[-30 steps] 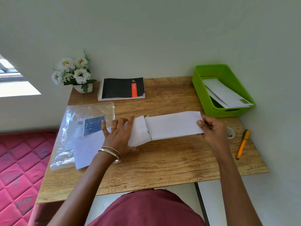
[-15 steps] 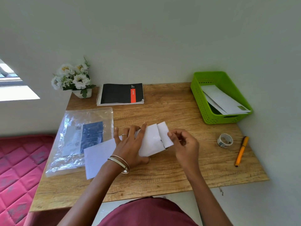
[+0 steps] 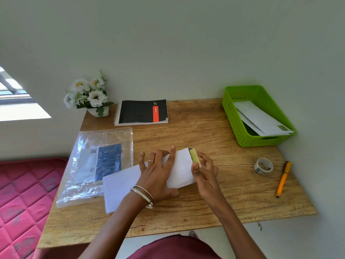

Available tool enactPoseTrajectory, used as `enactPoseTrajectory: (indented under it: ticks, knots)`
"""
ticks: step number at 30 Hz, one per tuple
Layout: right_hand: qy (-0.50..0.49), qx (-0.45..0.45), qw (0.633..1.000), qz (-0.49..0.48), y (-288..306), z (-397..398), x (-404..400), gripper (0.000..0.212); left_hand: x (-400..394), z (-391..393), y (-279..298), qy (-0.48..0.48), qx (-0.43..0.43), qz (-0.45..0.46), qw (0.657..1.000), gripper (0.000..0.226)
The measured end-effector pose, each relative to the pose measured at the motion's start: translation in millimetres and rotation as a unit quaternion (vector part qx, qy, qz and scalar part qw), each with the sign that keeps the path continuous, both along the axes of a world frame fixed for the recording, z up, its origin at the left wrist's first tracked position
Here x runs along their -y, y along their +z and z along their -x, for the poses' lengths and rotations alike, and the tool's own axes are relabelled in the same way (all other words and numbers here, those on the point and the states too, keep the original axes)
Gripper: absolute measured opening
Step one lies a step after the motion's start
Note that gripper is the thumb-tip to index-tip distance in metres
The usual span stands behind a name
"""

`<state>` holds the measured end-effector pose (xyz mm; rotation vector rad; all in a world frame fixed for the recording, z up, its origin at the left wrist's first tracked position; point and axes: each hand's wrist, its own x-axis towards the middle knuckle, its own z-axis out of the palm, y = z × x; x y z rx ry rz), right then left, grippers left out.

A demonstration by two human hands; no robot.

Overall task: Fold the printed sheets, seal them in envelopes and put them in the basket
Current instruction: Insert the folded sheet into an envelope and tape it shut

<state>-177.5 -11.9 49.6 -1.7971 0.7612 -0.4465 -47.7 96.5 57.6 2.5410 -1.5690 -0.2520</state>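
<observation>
At two o'clock on the wooden surface (image 3: 186,212), the green basket (image 3: 235,116) holds a few white sealed envelopes (image 3: 261,118) lying slanted inside. At centre, the left hand (image 3: 158,174) presses flat with spread fingers on a white envelope (image 3: 181,171), while the right hand (image 3: 205,169) pinches its yellow-green flap edge (image 3: 194,156). At nine o'clock, a clear plastic bag (image 3: 97,163) contains a blue-printed pack, with a loose sheet (image 3: 119,187) overlapping its corner.
</observation>
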Motion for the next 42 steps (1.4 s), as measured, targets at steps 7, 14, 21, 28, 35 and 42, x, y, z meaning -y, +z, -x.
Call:
enactPoseTrajectory:
  ticks: [7,14,21,28,35,42]
  knots:
    - [-0.062,0.156,0.973,-0.159,9.3,11.9,11.4,0.053,4.1,5.7,1.9,0.007,-0.006,-0.003,1.0,0.124]
    - [-0.12,0.186,0.922,-0.318,14.1,24.4,22.2,0.018,10.7,11.1,-3.4,0.025,0.017,-0.012,0.999,0.128]
    - [-0.107,0.128,0.94,-0.298,6.7,20.3,26.2,0.021,16.4,15.0,-5.5,0.012,0.016,0.001,1.0,0.128]
    - [-0.119,0.098,0.97,-0.19,10.4,19.6,31.1,0.03,23.0,17.9,2.8,0.072,-0.166,0.062,0.982,0.115]
    - [-0.096,0.139,0.976,-0.14,26.9,13.4,31.7,0.043,49.9,3.0,37.5,0.211,-0.32,0.258,0.887,0.024]
    - [-0.078,0.167,0.964,-0.191,40.8,8.7,32.5,0.024,63.9,1.5,66.8,0.266,-0.413,0.306,0.815,0.007]
